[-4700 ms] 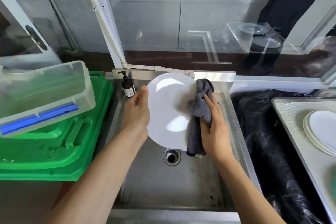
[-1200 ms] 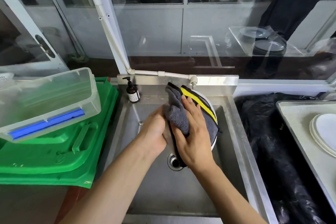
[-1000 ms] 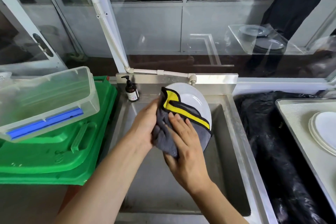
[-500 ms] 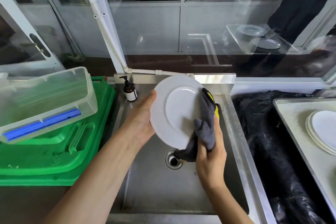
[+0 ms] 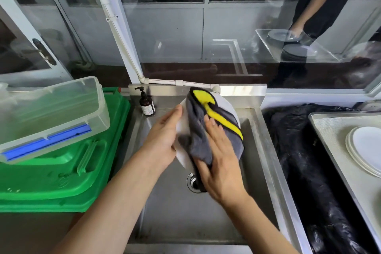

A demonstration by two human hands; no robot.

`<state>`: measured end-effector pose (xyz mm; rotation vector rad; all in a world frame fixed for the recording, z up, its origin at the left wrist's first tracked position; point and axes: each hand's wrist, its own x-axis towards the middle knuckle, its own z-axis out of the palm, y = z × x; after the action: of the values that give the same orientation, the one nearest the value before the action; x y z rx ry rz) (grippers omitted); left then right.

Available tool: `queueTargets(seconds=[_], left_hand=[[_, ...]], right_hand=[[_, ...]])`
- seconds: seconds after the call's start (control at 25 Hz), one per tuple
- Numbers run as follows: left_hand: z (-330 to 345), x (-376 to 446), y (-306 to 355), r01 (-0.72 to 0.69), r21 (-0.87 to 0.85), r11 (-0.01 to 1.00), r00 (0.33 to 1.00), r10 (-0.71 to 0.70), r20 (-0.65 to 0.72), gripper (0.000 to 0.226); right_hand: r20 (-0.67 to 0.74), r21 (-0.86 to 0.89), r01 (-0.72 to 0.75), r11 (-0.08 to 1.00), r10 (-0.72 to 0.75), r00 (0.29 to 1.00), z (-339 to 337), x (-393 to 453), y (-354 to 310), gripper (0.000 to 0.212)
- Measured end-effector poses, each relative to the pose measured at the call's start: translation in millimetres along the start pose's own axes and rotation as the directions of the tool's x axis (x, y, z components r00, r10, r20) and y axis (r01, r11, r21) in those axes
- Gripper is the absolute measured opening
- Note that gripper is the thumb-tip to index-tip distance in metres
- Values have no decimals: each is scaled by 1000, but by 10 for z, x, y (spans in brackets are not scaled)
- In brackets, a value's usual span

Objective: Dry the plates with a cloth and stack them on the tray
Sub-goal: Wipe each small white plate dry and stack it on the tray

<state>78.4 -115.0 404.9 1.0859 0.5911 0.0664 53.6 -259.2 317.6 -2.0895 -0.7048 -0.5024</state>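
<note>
While the white plate (image 5: 183,128) is held on edge above the steel sink (image 5: 266,146), the drying step is in hand: the left hand (image 5: 165,138) holds the plate's left rim, thumb lying along the near face, and how its fingers lie behind the plate cannot be seen; the right hand (image 5: 220,161) lies flat, fingers straight and together, pressing the cloth (image 5: 208,130) against the plate's face. Most of the face is covered by the cloth, so only the left rim and a strip of the upper right edge show. Plate: round, smooth, glossy, apparently rigid ceramic or melamine. Cloth: soft grey pile with a yellow band edged in black, bunched into folds, its lower end hanging toward the round drain (image 5: 193,181). Sink: brushed metal, flat-bottomed, straight-walled. By judgement, the next move calls for a firm hold on the rim, release of the cloth's pressure, and a carry rightward to the pale tray (image 5: 334,140), where a stack of plates (image 5: 367,148) already lies, well apart from the sink. Between sink and tray lies crinkled black plastic sheeting (image 5: 296,150). At left, a soap bottle (image 5: 146,103) stands on the sink's rear ledge; a clear plastic box (image 5: 51,113) rests on green crates (image 5: 61,173).
</note>
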Motion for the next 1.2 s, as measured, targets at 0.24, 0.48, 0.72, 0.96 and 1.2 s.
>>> queueTargets(seconds=[0.24,0.48,0.72,0.96,1.2], left_hand=[[-61,107,-96,1,59,998,1000,-2,27,12],[-44,179,-169,-57,16,998,997,56,52,34],[-71,84,-174,9,-4,1000,999,-9,47,37],[-23,144,29,-22,2,1000,1000,22,-16,28],[-55,76,-231,101,-11,995,993,-101,55,27]], right_hand=[[-30,-4,-86,996,86,996,112,-121,-21,72],[-107,-48,-102,994,96,990,157,87,-98,67],[-51,-66,-59,996,56,997,148,15,-67,69],[-22,-62,-25,998,23,999,153,-135,-148,74],[-105,16,-163,986,164,981,117,192,-113,62]])
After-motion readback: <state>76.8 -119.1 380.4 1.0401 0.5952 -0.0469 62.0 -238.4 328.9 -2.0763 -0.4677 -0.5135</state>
